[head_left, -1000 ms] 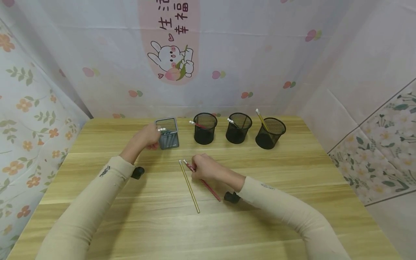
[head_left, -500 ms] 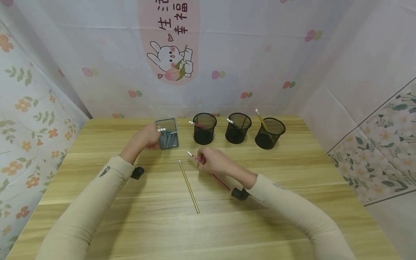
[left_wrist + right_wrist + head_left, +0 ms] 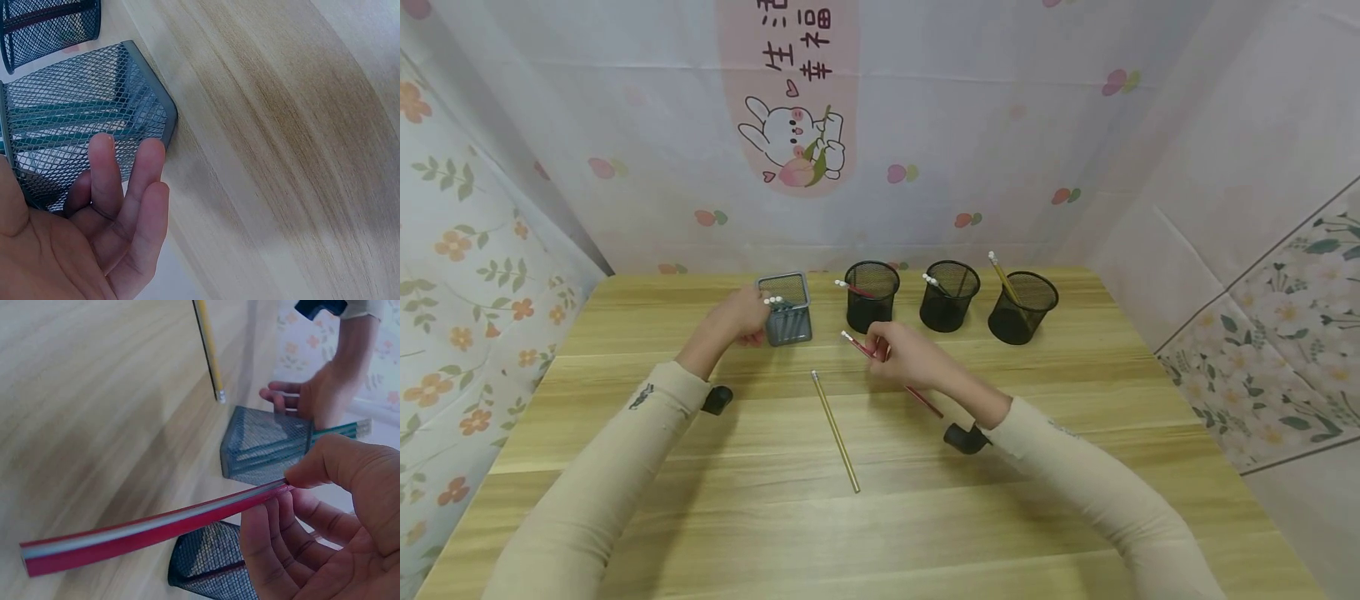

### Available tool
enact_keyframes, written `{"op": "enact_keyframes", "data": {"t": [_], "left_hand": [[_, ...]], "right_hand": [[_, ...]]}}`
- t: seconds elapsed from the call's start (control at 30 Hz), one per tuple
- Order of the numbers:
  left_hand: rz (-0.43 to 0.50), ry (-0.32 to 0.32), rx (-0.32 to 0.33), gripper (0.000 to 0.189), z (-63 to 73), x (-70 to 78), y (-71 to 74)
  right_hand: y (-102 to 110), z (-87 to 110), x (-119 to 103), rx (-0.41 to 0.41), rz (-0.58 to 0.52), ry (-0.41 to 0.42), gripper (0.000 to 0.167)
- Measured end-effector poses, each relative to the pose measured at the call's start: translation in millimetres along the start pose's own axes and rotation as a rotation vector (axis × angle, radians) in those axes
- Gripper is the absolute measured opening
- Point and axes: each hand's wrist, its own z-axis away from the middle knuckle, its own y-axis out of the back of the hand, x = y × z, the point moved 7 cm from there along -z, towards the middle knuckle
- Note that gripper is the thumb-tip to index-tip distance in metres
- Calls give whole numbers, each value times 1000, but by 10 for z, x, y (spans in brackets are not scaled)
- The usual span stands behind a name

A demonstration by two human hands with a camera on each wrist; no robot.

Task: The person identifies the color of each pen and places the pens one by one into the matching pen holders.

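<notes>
At the left, a grey square mesh pencil holder (image 3: 790, 327) stands on the table with several green pencils (image 3: 269, 450) leaning in it. My left hand (image 3: 741, 312) holds it at its left side, thumb and index finger at the mesh, the other fingers loosely bent. Thumb and fingers of my right hand (image 3: 910, 357) pinch a red pencil (image 3: 156, 522) with a silver stripe, its white eraser end pointing up and left. This hand is in front of a round black mesh pencil cup (image 3: 868, 312) with red pencils in it. A gold pencil (image 3: 835, 429) lies on the table between my arms.
Farther right stand two more round black mesh cups: one (image 3: 945, 312) with dark, white-tipped pencils, the other (image 3: 1011, 327) with gold pencils. A patterned curtain (image 3: 895, 125) hangs behind the wooden table (image 3: 775, 533), with printed cloth at both sides.
My right hand has lifted the red pencil from beside the gold one and carried it right and away from me, toward the cups. The left hand has stayed at the grey holder.
</notes>
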Motion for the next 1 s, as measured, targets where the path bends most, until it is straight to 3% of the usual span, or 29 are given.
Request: {"op": "enact_keyframes", "data": {"t": [1.0], "left_hand": [[10, 9, 13, 50, 6, 4, 3]], "right_hand": [[454, 82, -111, 195, -30, 97, 14]]}}
